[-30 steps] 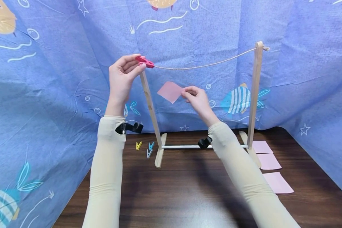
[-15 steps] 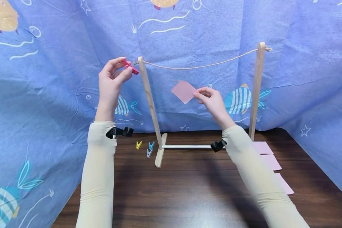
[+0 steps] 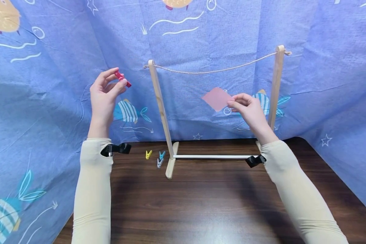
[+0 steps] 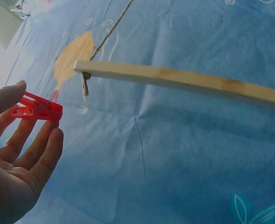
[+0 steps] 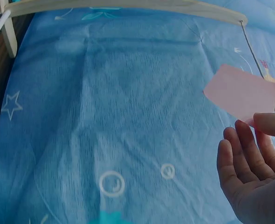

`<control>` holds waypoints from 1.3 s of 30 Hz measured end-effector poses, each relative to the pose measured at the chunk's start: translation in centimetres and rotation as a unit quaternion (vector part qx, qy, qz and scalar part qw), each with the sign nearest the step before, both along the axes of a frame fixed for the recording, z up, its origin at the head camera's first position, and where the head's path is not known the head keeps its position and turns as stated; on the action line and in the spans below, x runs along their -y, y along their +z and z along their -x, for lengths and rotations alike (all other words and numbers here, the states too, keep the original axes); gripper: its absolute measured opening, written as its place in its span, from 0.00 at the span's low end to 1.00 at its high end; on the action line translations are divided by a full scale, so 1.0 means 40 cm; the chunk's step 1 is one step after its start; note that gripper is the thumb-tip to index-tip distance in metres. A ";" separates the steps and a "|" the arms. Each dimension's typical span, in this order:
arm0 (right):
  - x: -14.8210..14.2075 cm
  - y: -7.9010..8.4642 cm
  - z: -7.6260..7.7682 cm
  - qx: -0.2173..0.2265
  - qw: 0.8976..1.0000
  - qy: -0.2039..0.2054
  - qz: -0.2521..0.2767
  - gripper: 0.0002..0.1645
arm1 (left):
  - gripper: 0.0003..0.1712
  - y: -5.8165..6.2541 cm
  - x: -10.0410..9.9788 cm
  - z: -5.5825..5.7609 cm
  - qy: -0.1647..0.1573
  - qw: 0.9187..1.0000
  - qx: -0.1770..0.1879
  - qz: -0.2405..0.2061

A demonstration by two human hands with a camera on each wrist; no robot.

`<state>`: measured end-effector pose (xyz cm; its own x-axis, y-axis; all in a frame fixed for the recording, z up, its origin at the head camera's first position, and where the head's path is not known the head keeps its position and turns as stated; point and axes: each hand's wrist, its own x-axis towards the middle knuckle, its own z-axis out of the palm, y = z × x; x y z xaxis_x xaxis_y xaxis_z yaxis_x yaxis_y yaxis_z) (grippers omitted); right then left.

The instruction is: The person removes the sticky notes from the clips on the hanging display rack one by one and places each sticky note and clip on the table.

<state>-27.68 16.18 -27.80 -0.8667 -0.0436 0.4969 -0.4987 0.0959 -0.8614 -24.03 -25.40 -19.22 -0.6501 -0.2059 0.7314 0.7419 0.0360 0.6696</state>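
My left hand (image 3: 103,93) pinches a red clothespin (image 4: 37,108) between thumb and fingers, in the air to the left of the wooden rack's left post (image 3: 160,105). The clothespin touches neither the post nor the string. Below the sagging string (image 3: 207,72), my right hand (image 3: 253,110) holds a square of pink paper (image 3: 217,99) by one corner. The paper hangs apart from the string, closer to the right post (image 3: 277,84). In the right wrist view, thumb and fingertips meet on the corner of the pink sheet (image 5: 242,93).
On the dark wooden table (image 3: 186,206) lie a yellow clothespin (image 3: 148,155), a blue one (image 3: 162,155) and a grey-blue one (image 3: 160,163), left of the rack's foot (image 3: 170,166). A white crossbar (image 3: 213,156) joins the posts low down. A blue fish-print curtain (image 3: 201,40) surrounds the table.
My left hand has moved left and down with the red clothespin, away from the string's left end. My right hand has carried the pink paper to the right; its arm now hides the papers on the table.
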 end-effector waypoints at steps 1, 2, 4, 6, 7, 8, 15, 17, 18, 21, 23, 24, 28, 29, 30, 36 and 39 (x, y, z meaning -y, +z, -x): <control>-0.009 -0.001 -0.005 0.002 1.000 -0.004 -0.002 0.15 | 0.22 -0.005 0.005 -0.001 0.002 1.000 0.000 0.001; -0.019 -0.002 -0.011 0.005 1.000 -0.008 -0.006 0.16 | 0.23 -0.010 0.009 -0.002 0.004 1.000 -0.001 0.002; -0.039 -0.006 -0.020 0.005 1.000 -0.015 -0.011 0.17 | 0.23 -0.021 0.016 -0.004 0.013 1.000 0.000 0.008; -0.059 -0.010 -0.027 0.002 1.000 -0.023 -0.014 0.16 | 0.23 -0.031 0.022 -0.006 0.022 1.000 0.001 0.018; -0.069 -0.014 -0.031 0.000 1.000 -0.026 -0.012 0.16 | 0.23 -0.037 0.024 -0.006 0.026 0.999 0.002 0.023; -0.079 -0.017 -0.033 -0.003 1.000 -0.029 -0.012 0.15 | 0.23 -0.042 0.026 -0.007 0.032 0.999 0.004 0.030; -0.149 -0.052 -0.049 -0.009 0.999 -0.021 0.023 0.08 | 0.23 -0.089 0.041 -0.007 0.086 0.992 0.030 0.082; -0.172 -0.062 -0.054 -0.012 0.999 -0.016 0.036 0.07 | 0.24 -0.105 0.044 -0.007 0.094 0.991 0.037 0.090; -0.183 -0.066 -0.057 -0.014 0.999 -0.014 0.042 0.06 | 0.24 -0.114 0.046 -0.007 0.096 0.990 0.041 0.093; -0.217 -0.076 -0.067 -0.019 0.998 -0.007 0.062 0.06 | 0.24 -0.143 0.050 -0.003 0.099 0.989 0.056 0.097; -0.237 -0.083 -0.074 -0.020 0.997 -0.006 0.075 0.06 | 0.24 -0.165 0.053 0.000 0.104 0.987 0.070 0.097; -0.246 -0.087 -0.077 -0.021 0.996 -0.005 0.082 0.06 | 0.24 -0.176 0.055 0.001 0.108 0.986 0.076 0.097; -0.280 -0.109 -0.090 -0.025 0.992 0.012 0.121 0.06 | 0.26 -0.221 0.060 0.002 0.128 0.982 0.104 0.097; -0.286 -0.116 -0.093 -0.025 0.991 0.015 0.129 0.06 | 0.27 -0.232 0.060 0.002 0.133 0.980 0.110 0.098; -0.293 -0.123 -0.096 -0.025 0.990 0.017 0.137 0.06 | 0.27 -0.243 0.060 0.004 0.135 0.979 0.116 0.099; -0.322 -0.163 -0.107 -0.012 0.989 0.007 0.148 0.06 | 0.29 -0.310 0.064 0.012 0.149 0.968 0.156 0.130; -0.333 -0.178 -0.109 -0.006 0.989 0.007 0.147 0.06 | 0.30 -0.344 0.077 0.014 0.167 0.958 0.177 0.154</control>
<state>-23.32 29.51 -34.90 -0.8614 0.0914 0.4997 -0.5080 -0.1644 -0.8456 -24.57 -28.48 -32.98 -0.8041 -0.2564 0.5364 0.3826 0.4674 0.7970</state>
